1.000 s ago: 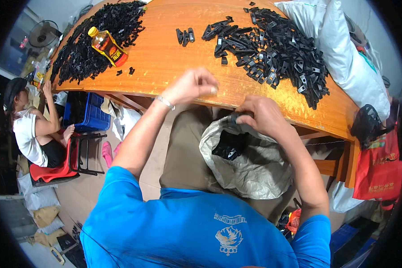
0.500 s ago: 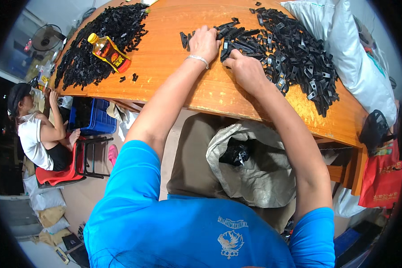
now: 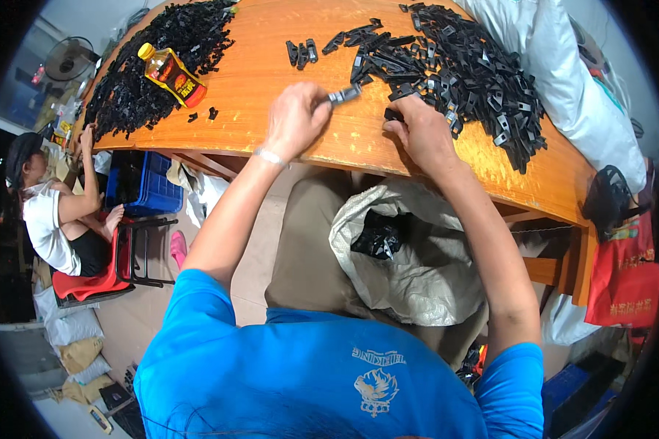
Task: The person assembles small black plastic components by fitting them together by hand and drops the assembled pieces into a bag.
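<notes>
My left hand [image 3: 294,119] is over the near part of the table, its thumb and fingers closed on a black plastic part [image 3: 345,95] that sticks out to the right. To its right, my right hand [image 3: 422,130] pinches a small dark piece [image 3: 393,115], mostly hidden by the fingers. Just beyond it begins a large pile of black plastic parts [image 3: 483,80], spreading to the far right. A few similar parts [image 3: 302,53] stand side by side on the wood beyond my left hand.
Another black pile [image 3: 176,51] covers the table's [image 3: 263,44] left end, with a yellow-capped bottle [image 3: 172,77] lying against it. An open woven sack [image 3: 432,285] is at my lap. A person [image 3: 58,212] sits at left near a blue crate [image 3: 150,186]. White sacks [image 3: 586,95] stand at right.
Both hands have drawn back toward me, the left also moving leftward. The left now lifts a black part clear of the pile. A few parts left standing on the wood have come into sight.
</notes>
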`<state>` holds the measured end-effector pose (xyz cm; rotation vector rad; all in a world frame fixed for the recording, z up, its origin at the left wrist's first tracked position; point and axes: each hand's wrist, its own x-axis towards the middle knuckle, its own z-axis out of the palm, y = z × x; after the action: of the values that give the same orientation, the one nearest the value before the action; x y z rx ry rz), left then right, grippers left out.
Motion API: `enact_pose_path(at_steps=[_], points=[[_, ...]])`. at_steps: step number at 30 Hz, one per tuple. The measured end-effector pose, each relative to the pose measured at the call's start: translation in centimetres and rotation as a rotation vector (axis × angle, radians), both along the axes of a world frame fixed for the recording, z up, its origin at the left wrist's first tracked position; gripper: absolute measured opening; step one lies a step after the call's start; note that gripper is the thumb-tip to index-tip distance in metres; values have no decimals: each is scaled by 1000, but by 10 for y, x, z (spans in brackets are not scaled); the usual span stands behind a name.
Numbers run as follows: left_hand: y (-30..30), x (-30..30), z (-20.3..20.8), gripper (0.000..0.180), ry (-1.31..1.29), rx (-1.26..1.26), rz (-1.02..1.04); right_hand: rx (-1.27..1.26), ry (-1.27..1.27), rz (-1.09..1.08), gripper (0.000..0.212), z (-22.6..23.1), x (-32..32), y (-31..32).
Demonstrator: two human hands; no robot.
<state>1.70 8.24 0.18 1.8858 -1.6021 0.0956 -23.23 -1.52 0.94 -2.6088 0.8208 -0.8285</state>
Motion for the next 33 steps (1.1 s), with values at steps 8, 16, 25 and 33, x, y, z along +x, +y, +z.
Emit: enact_pose_path(at_steps=[8, 16, 25, 33], points=[[27, -35, -9, 16, 32, -31, -248, 75, 18, 49, 22, 2, 3, 11], [26, -37, -14, 17, 76, -88, -255, 74, 50, 70, 21, 2, -4, 8], [15, -33, -6, 15, 138, 50, -372, 66, 13, 128, 17, -5, 8, 9], [-49, -5, -8, 28, 397, -100, -105, 256, 257, 256, 24, 15, -62, 70]])
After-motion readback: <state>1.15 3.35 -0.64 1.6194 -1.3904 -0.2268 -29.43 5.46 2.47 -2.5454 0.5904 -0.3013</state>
